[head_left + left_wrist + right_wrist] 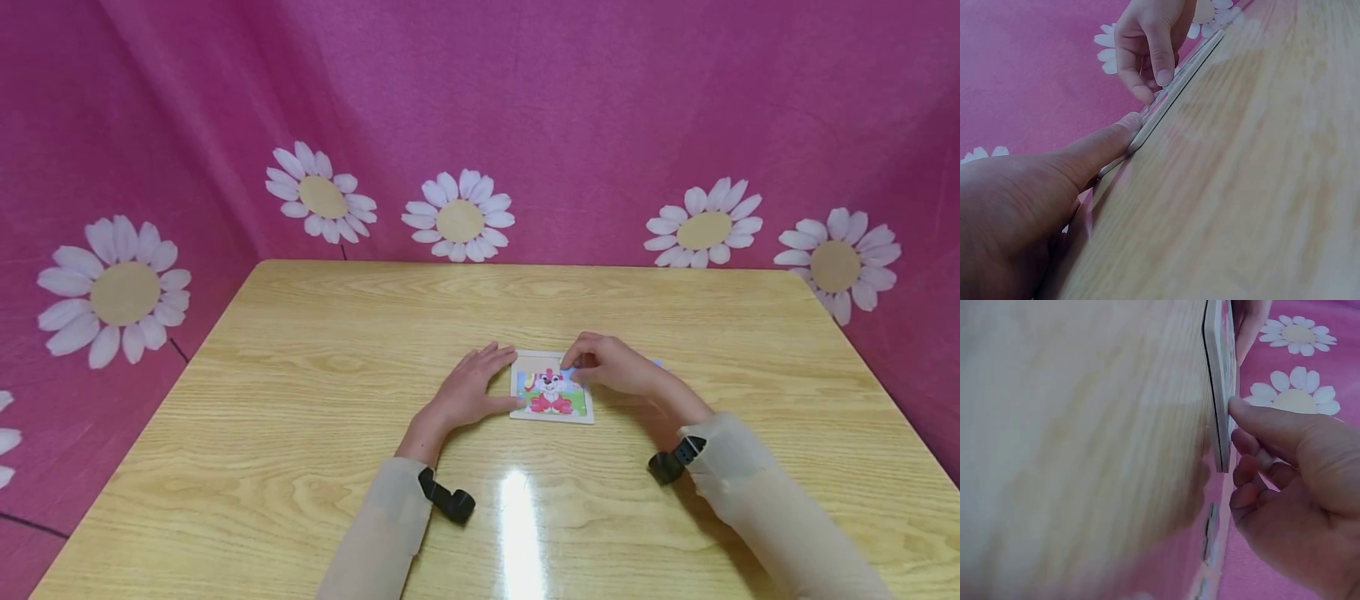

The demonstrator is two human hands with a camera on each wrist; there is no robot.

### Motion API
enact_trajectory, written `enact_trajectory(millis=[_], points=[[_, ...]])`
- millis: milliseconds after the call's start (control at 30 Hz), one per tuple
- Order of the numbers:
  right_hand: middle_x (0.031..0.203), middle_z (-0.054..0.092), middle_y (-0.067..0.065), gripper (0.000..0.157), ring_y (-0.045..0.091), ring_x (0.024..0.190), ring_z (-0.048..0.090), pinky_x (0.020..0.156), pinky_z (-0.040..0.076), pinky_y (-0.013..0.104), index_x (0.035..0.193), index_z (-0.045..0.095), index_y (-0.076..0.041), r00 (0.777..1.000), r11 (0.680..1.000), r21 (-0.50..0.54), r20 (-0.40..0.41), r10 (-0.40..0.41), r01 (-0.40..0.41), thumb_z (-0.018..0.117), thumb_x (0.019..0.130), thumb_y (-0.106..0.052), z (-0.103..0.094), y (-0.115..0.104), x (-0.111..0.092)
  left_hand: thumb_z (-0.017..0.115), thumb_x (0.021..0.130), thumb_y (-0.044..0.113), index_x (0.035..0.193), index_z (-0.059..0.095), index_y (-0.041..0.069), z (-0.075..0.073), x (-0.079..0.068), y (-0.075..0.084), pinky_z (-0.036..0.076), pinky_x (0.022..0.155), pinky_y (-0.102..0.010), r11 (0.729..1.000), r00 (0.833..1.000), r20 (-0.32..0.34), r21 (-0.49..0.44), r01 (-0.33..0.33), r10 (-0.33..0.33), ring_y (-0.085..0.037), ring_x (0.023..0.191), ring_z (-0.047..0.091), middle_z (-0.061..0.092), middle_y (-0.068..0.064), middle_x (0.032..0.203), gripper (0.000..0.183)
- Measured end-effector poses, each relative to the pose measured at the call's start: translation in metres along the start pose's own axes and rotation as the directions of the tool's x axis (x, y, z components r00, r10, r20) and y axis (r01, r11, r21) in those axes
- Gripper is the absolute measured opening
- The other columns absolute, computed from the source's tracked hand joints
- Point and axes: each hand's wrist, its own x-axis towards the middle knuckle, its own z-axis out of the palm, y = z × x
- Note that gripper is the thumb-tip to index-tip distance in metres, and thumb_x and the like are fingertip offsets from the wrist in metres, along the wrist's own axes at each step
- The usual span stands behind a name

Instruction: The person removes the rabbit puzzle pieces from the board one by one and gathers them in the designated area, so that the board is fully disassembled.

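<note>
A small jigsaw puzzle in a pale tray frame (589, 415) lies on the table; its picture shows a pink and white cartoon animal (552, 403) on green and blue. Bare tray shows at the upper left inside the frame. My left hand (467, 392) rests along the frame's left side, fingers fairly straight, fingertips by the top corner and thumb on the lower left. With bent thumb and forefinger, my right hand (617, 365) pinches a blue puzzle piece (567, 374) at the picture's upper right. In the right wrist view, the right thumb (1260, 415) touches the puzzle's surface.
Loose puzzle pieces (1210, 534) lie on the table beyond the frame, mostly hidden behind the right hand in the head view. A wood-grain table (300, 350) spreads around. Pink cloth (570, 100) with white daisies hangs behind its back and side edges.
</note>
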Motion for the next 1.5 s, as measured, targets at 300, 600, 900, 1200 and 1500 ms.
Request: enact_trajectory(millis=[300, 600, 900, 1200, 1500], points=[[0.088, 0.054, 0.01, 0.006, 0.016, 0.085, 0.049, 0.073, 0.042, 0.019, 0.095, 0.066, 0.003, 0.997, 0.996, -0.075, 0.068, -0.042, 0.047, 0.064, 0.09, 0.001, -0.0006, -0.0077, 0.0049, 0.07, 0.086, 0.048, 0.152, 0.038, 0.018, 0.0003, 0.0003, 0.0006, 0.009, 0.129, -0.038, 1.0, 1.0, 0.007, 0.004, 0.011, -0.011, -0.017, 0.154, 0.016, 0.032, 0.003, 0.161, 0.079], [0.087, 0.051, 0.007, 0.007, 0.018, 0.088, 0.044, 0.078, 0.036, 0.024, 0.092, 0.067, -0.002, 0.997, 0.987, -0.143, -0.022, -0.071, 0.067, 0.067, 0.087, 0.002, 0.0042, -0.0071, 0.0006, 0.07, 0.086, 0.049, 0.152, 0.037, 0.018, -0.0001, 0.0002, 0.0009, 0.008, 0.129, -0.037, 1.0, 1.0, 0.009, 0.016, 0.018, -0.018, -0.016, 0.154, 0.015, 0.032, 0.004, 0.161, 0.079], [0.093, 0.048, 0.011, 0.012, 0.017, 0.083, 0.046, 0.071, 0.039, 0.021, 0.095, 0.061, 0.002, 0.995, 0.992, -0.11, -0.067, -0.069, 0.062, 0.069, 0.086, 0.004, 0.0064, -0.0085, -0.0018, 0.07, 0.086, 0.049, 0.152, 0.037, 0.019, -0.0001, -0.0003, 0.0009, 0.009, 0.129, -0.038, 1.0, 1.0, 0.013, 0.015, 0.013, -0.013, -0.017, 0.154, 0.015, 0.031, 0.003, 0.161, 0.079], [0.094, 0.053, 0.014, 0.025, 0.018, 0.082, 0.051, 0.069, 0.043, 0.021, 0.103, 0.057, 0.006, 0.992, 0.993, -0.103, -0.112, -0.06, 0.049, 0.072, 0.084, 0.001, 0.0064, -0.006, -0.0032, 0.069, 0.087, 0.049, 0.152, 0.037, 0.019, 0.0001, 0.0002, 0.0008, 0.008, 0.129, -0.038, 1.0, 1.0, 0.012, 0.016, 0.012, -0.012, -0.017, 0.154, 0.015, 0.031, 0.004, 0.161, 0.079], [0.094, 0.054, 0.011, 0.027, 0.017, 0.083, 0.051, 0.069, 0.043, 0.021, 0.106, 0.059, 0.004, 0.992, 0.995, -0.102, -0.125, -0.034, 0.021, 0.073, 0.084, -0.003, 0.0058, -0.0066, -0.0049, 0.07, 0.087, 0.048, 0.152, 0.037, 0.018, -0.0008, -0.001, 0.0025, 0.008, 0.129, -0.038, 1.0, 1.0, 0.016, 0.003, 0.014, -0.014, -0.017, 0.154, 0.014, 0.031, 0.003, 0.161, 0.079]])
